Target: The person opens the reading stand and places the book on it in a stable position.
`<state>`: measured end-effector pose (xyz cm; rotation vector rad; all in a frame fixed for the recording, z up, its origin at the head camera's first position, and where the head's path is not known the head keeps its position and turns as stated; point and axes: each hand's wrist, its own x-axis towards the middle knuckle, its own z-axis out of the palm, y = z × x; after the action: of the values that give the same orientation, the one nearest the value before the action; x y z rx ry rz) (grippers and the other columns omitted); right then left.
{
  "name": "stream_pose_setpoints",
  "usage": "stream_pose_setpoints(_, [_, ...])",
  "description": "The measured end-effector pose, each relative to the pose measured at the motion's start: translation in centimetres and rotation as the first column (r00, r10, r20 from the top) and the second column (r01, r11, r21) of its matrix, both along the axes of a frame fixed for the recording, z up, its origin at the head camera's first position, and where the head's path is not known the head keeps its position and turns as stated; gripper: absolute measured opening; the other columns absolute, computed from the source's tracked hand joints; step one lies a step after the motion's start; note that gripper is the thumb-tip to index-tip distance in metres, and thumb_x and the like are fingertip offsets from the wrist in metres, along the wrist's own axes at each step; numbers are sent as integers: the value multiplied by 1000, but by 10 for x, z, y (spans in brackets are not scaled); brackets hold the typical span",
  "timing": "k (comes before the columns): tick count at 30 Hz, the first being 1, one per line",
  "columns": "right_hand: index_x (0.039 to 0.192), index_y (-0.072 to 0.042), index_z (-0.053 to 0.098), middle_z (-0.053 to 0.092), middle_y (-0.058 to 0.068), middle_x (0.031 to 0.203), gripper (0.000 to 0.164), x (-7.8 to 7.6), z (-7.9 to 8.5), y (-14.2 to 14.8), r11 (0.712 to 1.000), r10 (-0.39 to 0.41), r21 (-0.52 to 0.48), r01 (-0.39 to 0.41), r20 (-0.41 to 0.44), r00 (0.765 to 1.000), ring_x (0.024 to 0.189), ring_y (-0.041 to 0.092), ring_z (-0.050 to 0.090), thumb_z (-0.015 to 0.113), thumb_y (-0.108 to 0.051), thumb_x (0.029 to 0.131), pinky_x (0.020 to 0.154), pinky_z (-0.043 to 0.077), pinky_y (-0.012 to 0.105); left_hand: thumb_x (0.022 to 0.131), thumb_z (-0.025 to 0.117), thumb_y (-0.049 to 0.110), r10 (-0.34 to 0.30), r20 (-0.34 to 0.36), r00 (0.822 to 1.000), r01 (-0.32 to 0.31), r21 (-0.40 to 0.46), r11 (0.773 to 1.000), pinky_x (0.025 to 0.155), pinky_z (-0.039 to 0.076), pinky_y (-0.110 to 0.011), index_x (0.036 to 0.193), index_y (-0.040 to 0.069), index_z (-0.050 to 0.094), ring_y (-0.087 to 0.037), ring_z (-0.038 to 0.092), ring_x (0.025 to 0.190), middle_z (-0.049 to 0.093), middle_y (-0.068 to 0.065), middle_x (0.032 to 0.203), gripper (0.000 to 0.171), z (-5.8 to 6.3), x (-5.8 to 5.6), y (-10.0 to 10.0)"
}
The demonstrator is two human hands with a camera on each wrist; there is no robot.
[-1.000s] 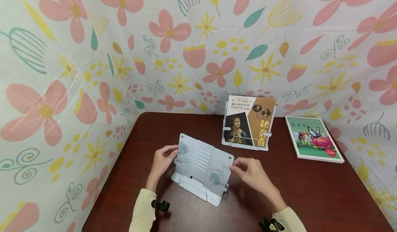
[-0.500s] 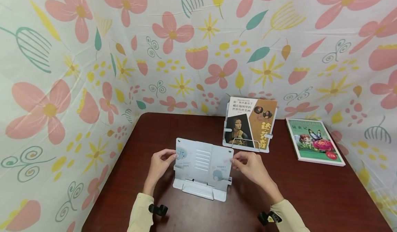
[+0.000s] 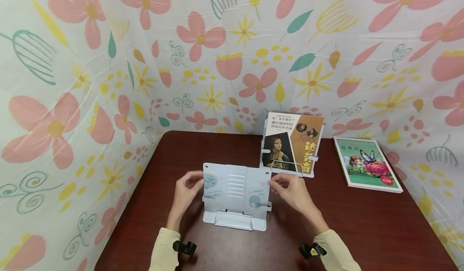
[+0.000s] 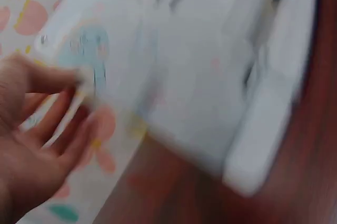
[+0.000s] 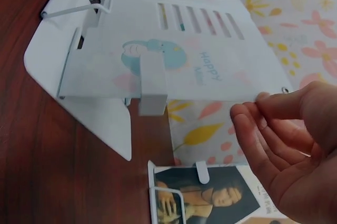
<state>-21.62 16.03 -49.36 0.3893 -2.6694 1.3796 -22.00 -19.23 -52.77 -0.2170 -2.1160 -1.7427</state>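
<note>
A white metal book stand (image 3: 237, 202) with slots, blue animal prints and a wire page holder stands unfolded on the table, its back panel raised. My left hand (image 3: 185, 192) pinches the panel's left edge near the upper corner between thumb and fingers. On the opposite edge, the thumb and fingertips of my right hand (image 3: 294, 191) grip the panel just below its corner hole. The right wrist view shows the panel (image 5: 205, 39) rising from the flat base, with a side clip (image 5: 152, 84) on its edge. Motion blurs the left wrist view.
Behind the stand, a second white stand holds a book with a portrait cover (image 3: 291, 142). A green book (image 3: 367, 162) lies flat at the right of the brown table (image 3: 348, 226). Flower-patterned cloth (image 3: 232, 61) hangs along the back and left.
The stand has turned from a slant to nearly square with me, its lower right side swinging away. Both hands have kept their hold on the panel's edges and moved with it.
</note>
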Motion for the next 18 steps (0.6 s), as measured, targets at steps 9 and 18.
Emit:
stream_pose_setpoints(9, [97,-7,75,76,6,82,7,8,-8,30,996,-42,-77,44,32,999,73,19,75,71,-12,96,62,57,23,88,60,-14,48,-387,921,-20,77,997,110,43,-37,126,-4,63,-31,55,128,59,-23,132,39,69,-9,76])
stream_pose_setpoints(18, [110,-5,73,77,11,96,21,13,-27,73,985,-172,14,171,9,985,79,0,68,70,-21,97,71,54,19,90,56,-17,-244,-286,927,256,6,967,94,56,-32,117,-5,67,-36,69,103,72,-22,110,31,50,12,139])
